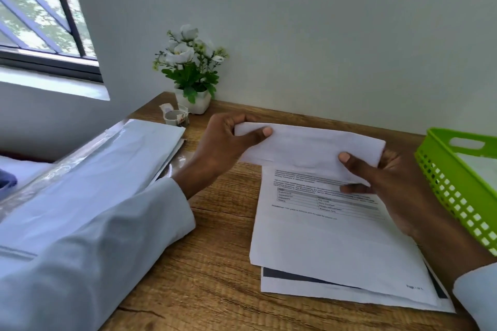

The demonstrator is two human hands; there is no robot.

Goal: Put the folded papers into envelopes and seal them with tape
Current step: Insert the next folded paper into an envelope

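Note:
A folded white paper [309, 146] is held lengthwise above the wooden desk [215, 263]. My left hand [226, 142] pinches its left end, thumb on top. At the other end my right hand [382, 180] grips the lower right corner. Below it lie flat printed sheets [330, 244], stacked on the desk. A pile of white envelopes in clear wrap [126, 153] sits at the left. A tape roll [174, 115] stands at the back near the plant.
A potted white-flower plant [192, 70] stands against the back wall. A green plastic basket [462, 183] sits at the right edge with something white inside. A window is at the upper left.

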